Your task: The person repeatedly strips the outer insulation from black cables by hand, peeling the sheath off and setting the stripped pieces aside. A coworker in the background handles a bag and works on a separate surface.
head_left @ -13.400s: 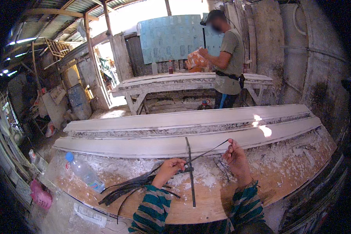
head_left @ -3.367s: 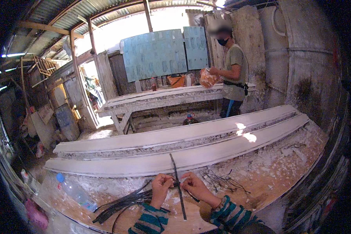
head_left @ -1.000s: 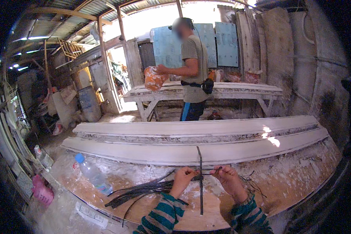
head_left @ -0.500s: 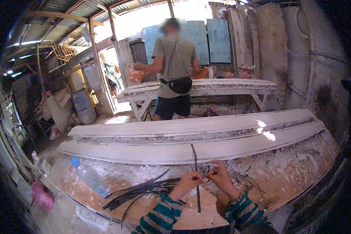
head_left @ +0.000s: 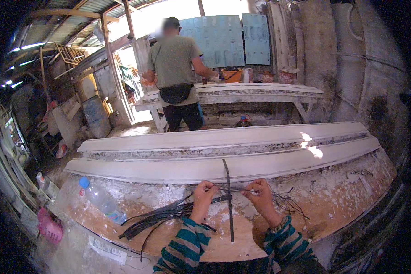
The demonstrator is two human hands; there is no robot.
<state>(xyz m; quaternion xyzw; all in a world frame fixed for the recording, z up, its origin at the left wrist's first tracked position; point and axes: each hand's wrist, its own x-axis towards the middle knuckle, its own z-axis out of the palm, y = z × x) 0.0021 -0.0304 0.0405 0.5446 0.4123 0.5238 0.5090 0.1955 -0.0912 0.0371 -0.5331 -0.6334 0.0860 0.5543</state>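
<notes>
Strands [head_left: 235, 188], thin and dark, are held stretched between two hands, crossing above a dark flat strip [head_left: 231, 223] that is laid roughly from twelve to six o'clock on the worktable [head_left: 244, 249]. At the nine o'clock end, the strands are pinched between thumb and fingers of the left hand [head_left: 204, 195]; at three o'clock, they are pinched in the same way by the right hand [head_left: 261, 197]. How many strands are gripped cannot be told. The flat strip's upper end is rested against the nearer of two long white mouldings [head_left: 169, 170], which are spread across twelve o'clock. A bundle of dark strips [head_left: 155, 221] is fanned out at eight o'clock, partly covered by the left forearm, and a clear bottle with a blue cap [head_left: 100, 201] is laid beyond it toward nine. Loose wiry pieces [head_left: 291, 203] are scattered just beyond the right hand at three. At eleven o'clock, well apart, a co-worker [head_left: 176, 64] is seen from behind at a white bench [head_left: 265, 94], on which an orange bucket [head_left: 232, 76] is set.
</notes>
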